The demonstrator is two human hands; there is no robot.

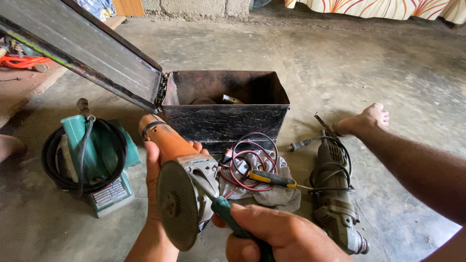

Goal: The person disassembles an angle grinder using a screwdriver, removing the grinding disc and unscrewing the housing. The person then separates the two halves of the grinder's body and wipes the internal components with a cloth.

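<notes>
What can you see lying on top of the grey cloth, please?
On the grey cloth lie a yellow-handled screwdriver and looped red and black wires. The cloth's left edge is hidden behind the angle grinder.

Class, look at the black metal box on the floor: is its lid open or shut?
Open. The metal box shows its inside from above, and its lid swings up and back to the left on its hinge.

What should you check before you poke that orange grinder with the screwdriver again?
1. Left hand grips the grinder firmly: ok.
2. Right hand holds the screwdriver steady: ok.
3. Screwdriver tip seated by the disc: cannot tell.
4. Grinder unplugged: cannot tell, cord out of view.
5. Foot away from the disc: ok.
6. Red wires away from the disc: ok, on the rag.
</notes>
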